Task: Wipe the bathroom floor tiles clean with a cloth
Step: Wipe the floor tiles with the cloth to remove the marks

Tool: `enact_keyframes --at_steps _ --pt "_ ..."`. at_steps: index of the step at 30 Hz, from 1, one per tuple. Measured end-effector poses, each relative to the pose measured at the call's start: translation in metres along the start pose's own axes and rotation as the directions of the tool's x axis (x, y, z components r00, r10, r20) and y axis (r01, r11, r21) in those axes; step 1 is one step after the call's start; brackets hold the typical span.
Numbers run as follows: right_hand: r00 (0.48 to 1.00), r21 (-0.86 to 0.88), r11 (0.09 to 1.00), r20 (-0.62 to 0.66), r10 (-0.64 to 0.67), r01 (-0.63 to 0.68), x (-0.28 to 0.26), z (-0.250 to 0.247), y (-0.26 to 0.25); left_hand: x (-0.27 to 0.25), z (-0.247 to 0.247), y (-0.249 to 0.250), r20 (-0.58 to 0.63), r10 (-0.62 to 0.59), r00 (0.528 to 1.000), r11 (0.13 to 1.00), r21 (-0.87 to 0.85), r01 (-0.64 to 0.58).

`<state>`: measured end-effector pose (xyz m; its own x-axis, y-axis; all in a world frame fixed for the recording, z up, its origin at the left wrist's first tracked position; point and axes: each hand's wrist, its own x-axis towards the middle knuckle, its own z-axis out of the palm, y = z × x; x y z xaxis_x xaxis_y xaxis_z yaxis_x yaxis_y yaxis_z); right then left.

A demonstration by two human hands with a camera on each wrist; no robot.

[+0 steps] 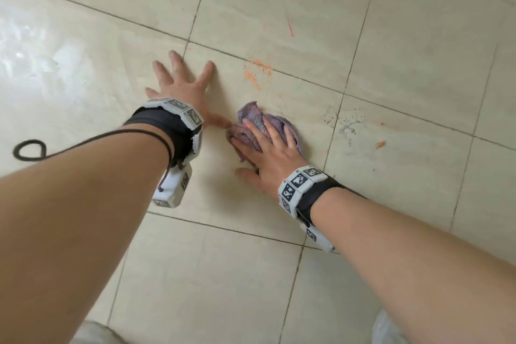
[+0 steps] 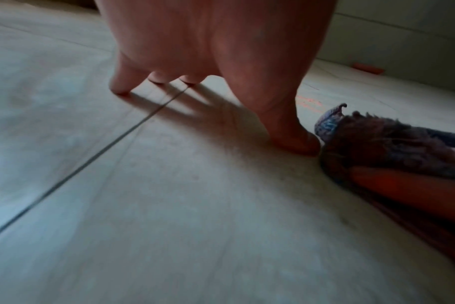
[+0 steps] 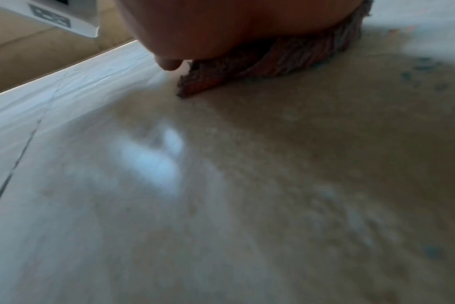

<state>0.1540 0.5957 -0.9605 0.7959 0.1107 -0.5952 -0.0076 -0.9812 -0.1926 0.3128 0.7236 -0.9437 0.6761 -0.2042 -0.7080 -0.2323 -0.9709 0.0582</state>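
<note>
A crumpled purple cloth [image 1: 252,117] lies on the beige floor tiles [image 1: 279,8]. My right hand [image 1: 269,152] presses flat on top of it with straight fingers. My left hand [image 1: 181,82] rests spread on the tile just left of the cloth, and its thumb tip [image 2: 295,143] touches the cloth [image 2: 382,142]. Orange smears [image 1: 257,71] mark the tile just beyond the cloth. In the right wrist view the cloth [image 3: 273,61] bunches under my palm [image 3: 221,26].
A thin red streak [image 1: 290,28] lies farther out. Dark specks and a wet patch [image 1: 346,123] sit right of the cloth, with a small orange bit [image 1: 380,144] beyond them. A black cable loop [image 1: 29,149] lies on the floor at the left.
</note>
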Motion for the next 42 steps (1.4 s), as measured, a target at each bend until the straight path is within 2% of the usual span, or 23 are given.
enact_keyframes --at_steps 7,11,16,20,26,31,36,39,42 --pt "0.971 0.17 0.96 -0.052 0.235 -0.223 0.004 0.001 -0.024 0.006 -0.011 0.01 0.012 0.021 1.0 0.993 0.119 -0.023" --pt "0.911 0.31 0.871 -0.033 0.41 -0.381 -0.018 0.021 -0.059 0.005 -0.011 0.009 -0.007 0.042 0.999 0.988 0.146 -0.041" --pt "0.857 0.444 0.761 0.031 0.514 -0.473 -0.058 0.057 -0.096 -0.005 -0.012 0.008 -0.026 0.074 0.997 0.98 0.185 -0.068" --pt "0.844 0.457 0.74 0.047 0.535 -0.494 -0.074 0.064 -0.097 -0.013 -0.011 0.007 -0.041 0.084 0.996 0.982 0.174 -0.076" --pt "0.854 0.405 0.782 -0.009 0.521 -0.473 -0.072 0.074 -0.092 -0.011 0.006 0.008 -0.101 0.099 0.99 0.98 0.18 -0.08" --pt "0.859 0.379 0.8 -0.03 0.512 -0.464 -0.072 0.078 -0.089 -0.026 0.026 0.006 -0.041 0.153 0.987 0.964 0.225 -0.14" --pt "0.867 0.381 0.809 -0.038 0.497 -0.447 -0.079 0.079 -0.086 -0.053 0.051 0.016 -0.004 0.156 0.988 0.969 0.197 -0.152" --pt "0.852 0.407 0.782 -0.018 0.524 -0.472 -0.103 0.096 -0.09 -0.069 0.066 0.033 0.01 0.143 0.99 0.968 0.207 -0.142" --pt "0.815 0.427 0.724 0.056 0.576 -0.541 -0.142 0.123 -0.097 -0.089 0.085 0.056 0.029 0.135 0.99 0.967 0.214 -0.138"
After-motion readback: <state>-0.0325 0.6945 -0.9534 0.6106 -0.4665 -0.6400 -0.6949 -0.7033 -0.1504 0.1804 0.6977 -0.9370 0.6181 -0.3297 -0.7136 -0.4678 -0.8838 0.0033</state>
